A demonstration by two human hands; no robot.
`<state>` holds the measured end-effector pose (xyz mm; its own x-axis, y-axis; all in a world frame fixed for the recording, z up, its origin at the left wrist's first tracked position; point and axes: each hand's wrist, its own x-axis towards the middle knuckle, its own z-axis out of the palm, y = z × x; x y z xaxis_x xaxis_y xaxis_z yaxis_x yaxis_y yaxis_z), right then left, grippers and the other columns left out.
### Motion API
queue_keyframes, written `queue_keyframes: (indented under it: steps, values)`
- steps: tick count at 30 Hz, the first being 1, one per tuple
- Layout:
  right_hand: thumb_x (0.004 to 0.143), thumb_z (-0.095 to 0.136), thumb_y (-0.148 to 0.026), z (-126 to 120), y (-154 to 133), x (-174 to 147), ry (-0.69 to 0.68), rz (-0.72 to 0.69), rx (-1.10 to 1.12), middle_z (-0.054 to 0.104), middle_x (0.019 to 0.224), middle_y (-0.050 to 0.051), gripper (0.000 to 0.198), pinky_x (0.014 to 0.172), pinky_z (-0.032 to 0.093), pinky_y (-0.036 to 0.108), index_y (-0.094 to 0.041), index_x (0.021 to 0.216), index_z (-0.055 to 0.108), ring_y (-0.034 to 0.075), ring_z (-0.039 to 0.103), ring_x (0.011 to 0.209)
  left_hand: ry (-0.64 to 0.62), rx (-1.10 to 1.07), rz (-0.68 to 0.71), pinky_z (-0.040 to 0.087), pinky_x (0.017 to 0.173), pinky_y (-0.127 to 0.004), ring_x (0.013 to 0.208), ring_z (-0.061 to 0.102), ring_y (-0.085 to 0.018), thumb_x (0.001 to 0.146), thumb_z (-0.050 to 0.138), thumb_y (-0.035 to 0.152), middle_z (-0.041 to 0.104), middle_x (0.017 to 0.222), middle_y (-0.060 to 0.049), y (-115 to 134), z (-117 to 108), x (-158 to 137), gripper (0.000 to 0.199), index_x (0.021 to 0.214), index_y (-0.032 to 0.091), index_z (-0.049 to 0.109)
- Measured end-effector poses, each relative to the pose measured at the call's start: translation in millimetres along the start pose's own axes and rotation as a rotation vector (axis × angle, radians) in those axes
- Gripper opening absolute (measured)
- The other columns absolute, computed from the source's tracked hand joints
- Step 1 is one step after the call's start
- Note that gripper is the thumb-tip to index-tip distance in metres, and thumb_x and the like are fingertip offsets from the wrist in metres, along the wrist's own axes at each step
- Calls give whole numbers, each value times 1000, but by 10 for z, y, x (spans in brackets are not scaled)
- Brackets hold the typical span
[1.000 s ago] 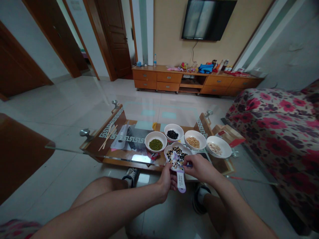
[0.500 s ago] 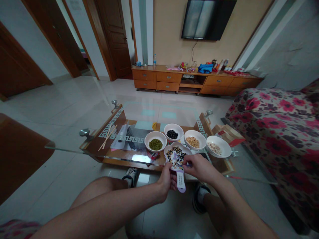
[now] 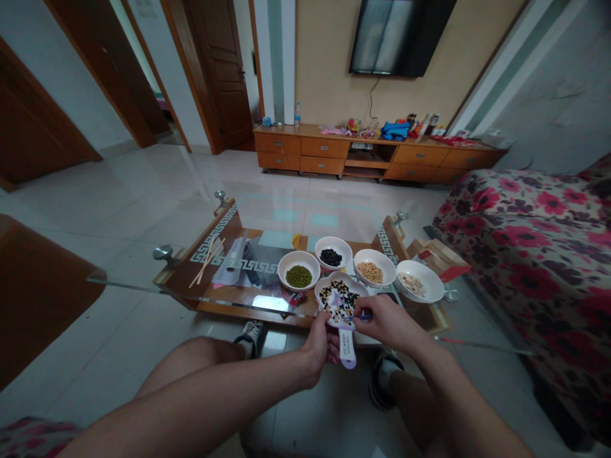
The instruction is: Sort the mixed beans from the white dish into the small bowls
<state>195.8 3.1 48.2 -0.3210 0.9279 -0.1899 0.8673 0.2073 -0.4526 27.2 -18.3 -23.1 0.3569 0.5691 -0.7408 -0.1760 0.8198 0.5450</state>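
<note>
A flower-shaped hand fan (image 3: 350, 358) with a pale purple edge and printed handle sits at the table's near edge, covered with black, yellow and white beans or seeds. My left hand (image 3: 319, 348) is closed on its lower left rim beside the handle. Above the fan's lower right part, my right hand (image 3: 382, 321) pinches a thin bluish-purple stick-like tool (image 3: 363, 317), whose tip reaches the beans. Around the fan stand white bowls: green beans (image 3: 298, 276), black beans (image 3: 331, 257), yellow soybeans (image 3: 370, 273) and flat pale seeds (image 3: 412, 284).
The bowls rest on a glass-topped coffee table (image 3: 143, 285). Chopsticks (image 3: 206, 264) lie to the left, and a small red packet (image 3: 296, 298) is near the green beans. Behind the right bowl is a brown paper bag (image 3: 442, 256). A flowered sofa (image 3: 539, 222) stands at right.
My right hand and the thin tool have shifted slightly to the right over the fan. My left hand keeps its grip, and the bowls stay in place.
</note>
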Motion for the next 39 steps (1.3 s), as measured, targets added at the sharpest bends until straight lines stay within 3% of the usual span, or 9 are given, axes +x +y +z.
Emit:
queue_keyframes:
  steps: [39]
  values:
    - [77, 56, -26, 3, 28, 13, 14, 17, -41, 65, 70, 3, 13, 57, 31, 23, -19, 73, 66, 13, 52, 61, -4, -1, -4, 28, 44, -24, 38, 43, -12, 94, 17, 48, 51, 48, -1, 19, 18, -6, 58, 71, 14, 58]
